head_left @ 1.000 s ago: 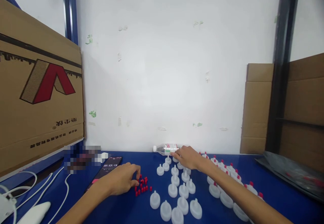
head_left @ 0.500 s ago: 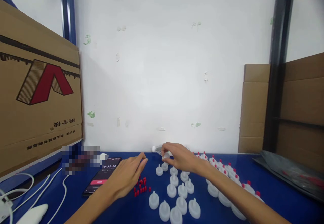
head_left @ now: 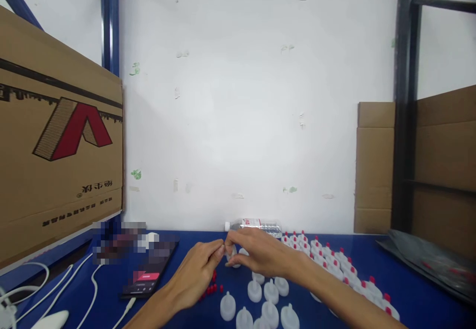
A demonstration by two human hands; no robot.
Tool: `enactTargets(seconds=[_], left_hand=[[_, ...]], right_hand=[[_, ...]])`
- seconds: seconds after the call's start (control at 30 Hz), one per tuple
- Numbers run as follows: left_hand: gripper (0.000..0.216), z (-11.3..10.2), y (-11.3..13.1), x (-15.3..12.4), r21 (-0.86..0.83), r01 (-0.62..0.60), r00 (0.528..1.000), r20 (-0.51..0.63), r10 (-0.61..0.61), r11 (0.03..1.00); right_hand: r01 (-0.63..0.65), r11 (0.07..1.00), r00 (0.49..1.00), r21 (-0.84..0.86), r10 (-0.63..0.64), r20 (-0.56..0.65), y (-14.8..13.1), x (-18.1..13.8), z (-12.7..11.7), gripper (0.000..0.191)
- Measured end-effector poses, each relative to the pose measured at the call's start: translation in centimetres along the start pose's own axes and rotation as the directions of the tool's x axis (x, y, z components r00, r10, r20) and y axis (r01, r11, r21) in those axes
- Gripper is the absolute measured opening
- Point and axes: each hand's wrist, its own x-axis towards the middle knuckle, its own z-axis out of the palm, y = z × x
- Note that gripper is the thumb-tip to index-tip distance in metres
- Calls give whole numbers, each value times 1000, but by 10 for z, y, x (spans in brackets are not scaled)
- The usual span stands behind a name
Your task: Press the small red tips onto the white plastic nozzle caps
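My left hand [head_left: 197,269] is closed in a pinch, its fingertips meeting those of my right hand; what the pinch holds is hidden. The curled fingers and thumb of my right hand [head_left: 256,252] close around a small white plastic bottle [head_left: 232,257], partly covered by them. Below the left fingers lie several small red caps [head_left: 212,288], some hidden by that hand. Several uncapped white bottles with pointed nozzles [head_left: 228,307] stand in front of and beneath my right hand. Beyond my right forearm are rows of similar bottles with red caps [head_left: 334,264].
A clear water bottle [head_left: 273,227] lies against the wall. To the left are a phone [head_left: 152,269], white cables [head_left: 94,284] and a large cardboard box [head_left: 74,170]. A grey plastic bag [head_left: 424,259] lies at the table's right, near folded cardboard [head_left: 375,170].
My hands have come together: the left moved right and the right moved left and lower, bringing their fingertips to the same spot. The whole view has shifted slightly.
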Motion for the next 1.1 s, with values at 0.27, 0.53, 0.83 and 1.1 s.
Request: enactTargets(seconds=[0.27, 0.53, 0.83, 1.1], left_hand=[[65, 16, -20, 13, -367, 245, 970, 100, -223, 898], [63, 18, -5, 9, -519, 296, 955, 172, -241, 802], [53, 15, -1, 9, -282, 57, 996, -49, -73, 958], [38, -1, 8, 13, -38, -133, 984, -125, 127, 990]], right_hand=[[238, 939, 970, -248, -241, 20, 9, 4, 12, 17], [311, 827, 916, -469, -393, -85, 16, 2, 12, 18], [310, 787, 885, -534, -444, -140, 20, 1, 4, 19], [320, 777, 873, -542, -464, -149, 19, 1, -4, 17]])
